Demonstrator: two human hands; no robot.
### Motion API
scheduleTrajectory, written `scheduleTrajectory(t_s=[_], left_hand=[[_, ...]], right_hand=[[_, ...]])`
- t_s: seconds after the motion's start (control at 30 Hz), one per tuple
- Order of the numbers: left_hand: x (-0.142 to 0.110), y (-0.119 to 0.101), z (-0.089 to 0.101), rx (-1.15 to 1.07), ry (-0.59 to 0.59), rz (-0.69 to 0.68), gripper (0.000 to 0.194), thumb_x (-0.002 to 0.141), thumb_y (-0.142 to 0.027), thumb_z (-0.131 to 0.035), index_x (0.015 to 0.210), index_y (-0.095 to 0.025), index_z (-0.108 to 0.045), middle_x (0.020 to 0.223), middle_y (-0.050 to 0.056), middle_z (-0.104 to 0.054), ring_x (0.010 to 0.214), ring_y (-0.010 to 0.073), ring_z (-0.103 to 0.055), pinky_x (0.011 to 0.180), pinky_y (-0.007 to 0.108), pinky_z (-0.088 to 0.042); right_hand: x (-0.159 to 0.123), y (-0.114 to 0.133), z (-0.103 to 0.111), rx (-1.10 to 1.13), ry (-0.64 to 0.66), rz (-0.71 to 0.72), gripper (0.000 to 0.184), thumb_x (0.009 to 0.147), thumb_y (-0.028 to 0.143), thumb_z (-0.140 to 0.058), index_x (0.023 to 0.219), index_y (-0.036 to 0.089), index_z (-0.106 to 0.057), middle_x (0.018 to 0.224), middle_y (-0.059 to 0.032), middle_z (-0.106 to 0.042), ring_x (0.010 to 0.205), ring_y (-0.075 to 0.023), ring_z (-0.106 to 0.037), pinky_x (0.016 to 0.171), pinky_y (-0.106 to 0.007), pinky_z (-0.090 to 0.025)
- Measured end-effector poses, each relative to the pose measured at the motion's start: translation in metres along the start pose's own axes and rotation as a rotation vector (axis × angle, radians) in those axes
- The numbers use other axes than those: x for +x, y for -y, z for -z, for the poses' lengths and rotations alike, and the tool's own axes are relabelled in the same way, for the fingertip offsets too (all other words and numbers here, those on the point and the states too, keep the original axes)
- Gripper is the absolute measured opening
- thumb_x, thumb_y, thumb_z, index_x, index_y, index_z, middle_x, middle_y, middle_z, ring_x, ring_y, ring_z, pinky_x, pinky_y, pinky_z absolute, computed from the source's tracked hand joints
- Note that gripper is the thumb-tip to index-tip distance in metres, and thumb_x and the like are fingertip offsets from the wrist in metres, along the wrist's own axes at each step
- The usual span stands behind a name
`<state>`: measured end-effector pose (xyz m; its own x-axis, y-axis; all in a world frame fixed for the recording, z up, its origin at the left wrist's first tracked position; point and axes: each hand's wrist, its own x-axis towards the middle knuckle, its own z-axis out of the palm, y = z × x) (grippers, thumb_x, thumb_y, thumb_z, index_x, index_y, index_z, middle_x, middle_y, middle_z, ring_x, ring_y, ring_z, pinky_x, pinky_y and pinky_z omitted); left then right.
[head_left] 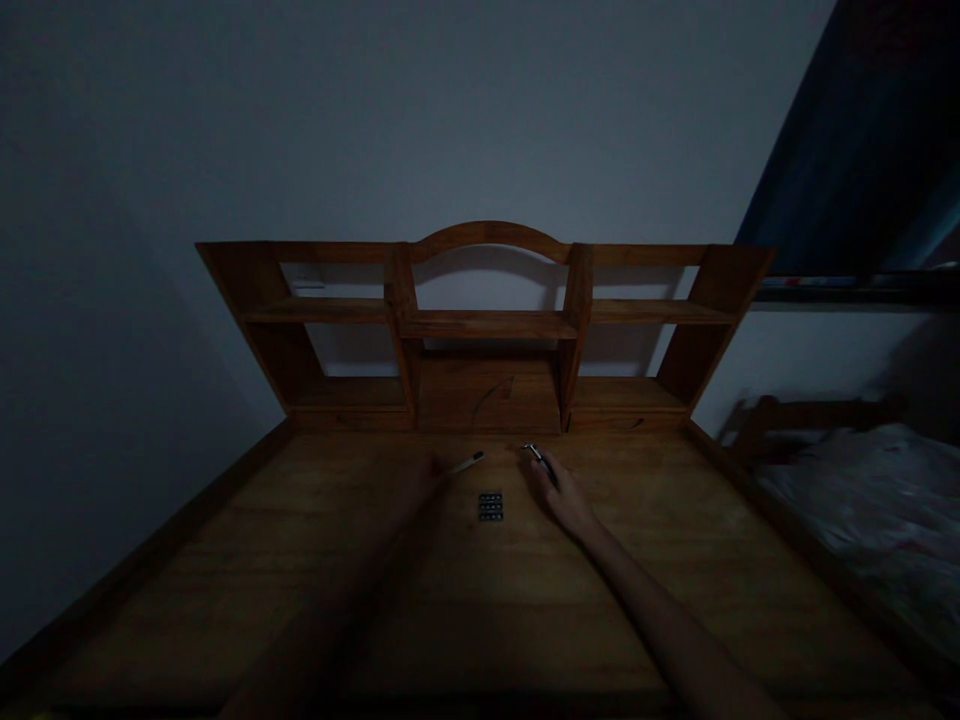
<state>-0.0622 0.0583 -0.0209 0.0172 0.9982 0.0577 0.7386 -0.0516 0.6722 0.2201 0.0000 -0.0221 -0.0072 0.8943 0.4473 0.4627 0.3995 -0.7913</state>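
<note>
My left hand (433,472), dim and in shadow, is closed on the end of a slim pale stick with a dark tip, which looks like a small brush (466,463). It points right, over the wooden desk (420,600). Further right, my right hand (566,500) has its fingers wrapped round a razor-like tool (541,463) with a silver T-shaped head and a black handle. Its head points up and left. Between and slightly below the hands lies a small dark block of several shiny pieces in three rows (490,507), touched by neither hand; its kind cannot be made out.
A wooden shelf unit (487,325) stands along the desk's back edge against a pale wall (450,120). Raised wooden rims (795,530) run along the desk sides. At the right are a dark blue curtain (847,150) and pale crumpled bedding (855,490). The room is dim.
</note>
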Motion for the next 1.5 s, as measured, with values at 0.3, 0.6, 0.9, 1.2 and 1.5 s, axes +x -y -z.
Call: scheduleTrajectory(t_s=[0.3,0.6,0.9,1.2,1.5], left_hand=[[-0.007,-0.039,-0.022,-0.188,0.016,-0.312,0.037,0.093,-0.04,-0.032,0.117,-0.023,-0.055,0.102,0.003,-0.067,0.088,0.018,-0.062,0.078,0.03,-0.048],[-0.03,-0.054,-0.03,-0.078,-0.065,-0.56,0.046,0.096,-0.028,-0.027,0.141,-0.031,-0.032,0.123,0.006,-0.055,0.107,0.0181,-0.055,0.097,0.033,-0.043],[-0.034,-0.055,-0.035,-0.096,-0.03,-0.564,0.045,0.096,-0.027,-0.027,0.14,-0.035,-0.032,0.137,0.0,-0.048,0.121,0.0176,-0.048,0.103,0.033,-0.039],[-0.03,-0.053,-0.026,-0.164,0.033,-0.623,0.043,0.096,-0.031,-0.031,0.138,-0.032,-0.038,0.138,-0.002,-0.047,0.124,0.0172,-0.047,0.106,0.032,-0.037],[-0.024,-0.049,-0.028,-0.251,-0.043,-0.483,0.043,0.096,-0.035,-0.029,0.137,-0.028,-0.04,0.14,-0.001,-0.045,0.127,0.0162,-0.044,0.109,0.033,-0.033]], right_hand=[[0.006,-0.014,-0.006,0.845,0.171,-0.523,0.037,0.077,0.05,-0.062,0.094,0.019,-0.053,0.055,0.0077,-0.044,0.035,-0.0044,-0.028,0.031,-0.014,-0.017],[-0.001,0.012,-0.011,1.07,0.343,-0.609,0.04,0.087,0.051,-0.05,0.117,0.025,-0.052,0.052,0.01,-0.03,0.035,-0.0045,-0.016,0.031,-0.015,-0.019],[0.0,0.008,-0.011,1.176,0.334,-0.649,0.032,0.087,0.046,-0.053,0.109,0.023,-0.056,0.052,0.0094,-0.027,0.037,-0.0048,-0.015,0.033,-0.015,-0.015],[0.003,0.003,-0.005,1.337,0.309,-0.666,0.022,0.09,0.029,-0.047,0.103,0.016,-0.059,0.057,0.005,-0.031,0.047,-0.0092,-0.031,0.043,-0.019,-0.029],[0.0,-0.005,-0.008,1.322,0.57,-0.67,0.023,0.091,0.042,-0.046,0.094,0.021,-0.052,0.046,0.0091,-0.027,0.036,-0.0066,-0.015,0.034,-0.018,-0.014]])
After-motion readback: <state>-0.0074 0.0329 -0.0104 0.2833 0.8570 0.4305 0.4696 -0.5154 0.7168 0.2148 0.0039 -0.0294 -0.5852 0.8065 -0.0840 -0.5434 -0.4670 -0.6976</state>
